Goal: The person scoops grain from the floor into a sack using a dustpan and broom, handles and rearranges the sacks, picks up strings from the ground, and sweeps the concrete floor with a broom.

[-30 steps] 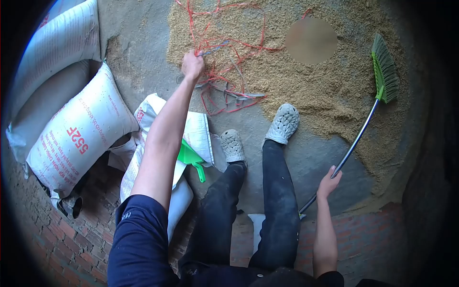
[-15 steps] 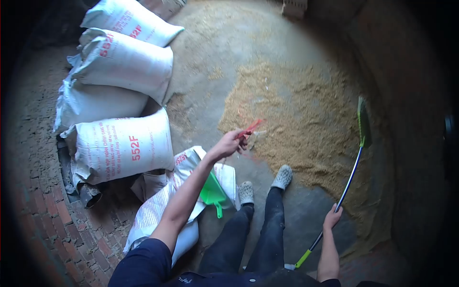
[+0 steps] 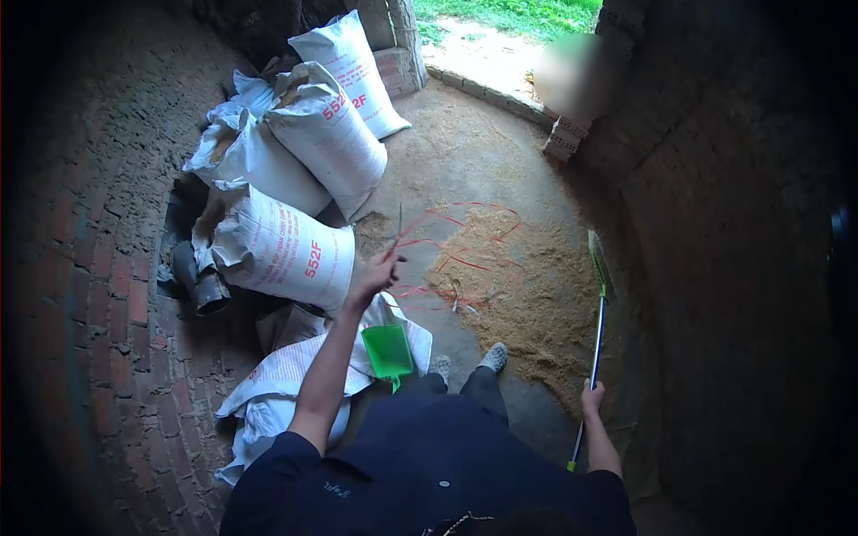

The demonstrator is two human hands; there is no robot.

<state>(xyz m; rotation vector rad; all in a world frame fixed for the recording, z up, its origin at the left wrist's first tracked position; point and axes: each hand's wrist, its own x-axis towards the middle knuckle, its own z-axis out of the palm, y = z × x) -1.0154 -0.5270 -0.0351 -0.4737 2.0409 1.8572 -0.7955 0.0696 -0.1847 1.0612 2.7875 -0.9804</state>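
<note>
My left hand (image 3: 377,275) is raised over the floor, fingers closed around red plastic string (image 3: 466,263). Several loose strands fan out from it to the right, above the grain-like material (image 3: 536,330) spread on the floor. At the right, my right hand (image 3: 593,399) grips the shaft of a broom (image 3: 597,344), whose green bristle head rests at the edge of the spread material. Below my left hand, a green dustpan (image 3: 387,350) lies against white sacking (image 3: 295,371).
Full white sacks printed 552F (image 3: 290,250) lean along the left, beside a brick wall (image 3: 161,420). A dark pipe (image 3: 207,290) sticks out near them. At the top, a low brick sill (image 3: 487,94) borders a bright opening onto grass. Hollow bricks (image 3: 565,138) stand at its right end.
The view has tilted up, bringing the doorway into sight. My left hand still holds the string, whose strands are now spread out in the air. My right hand keeps hold of the broom.
</note>
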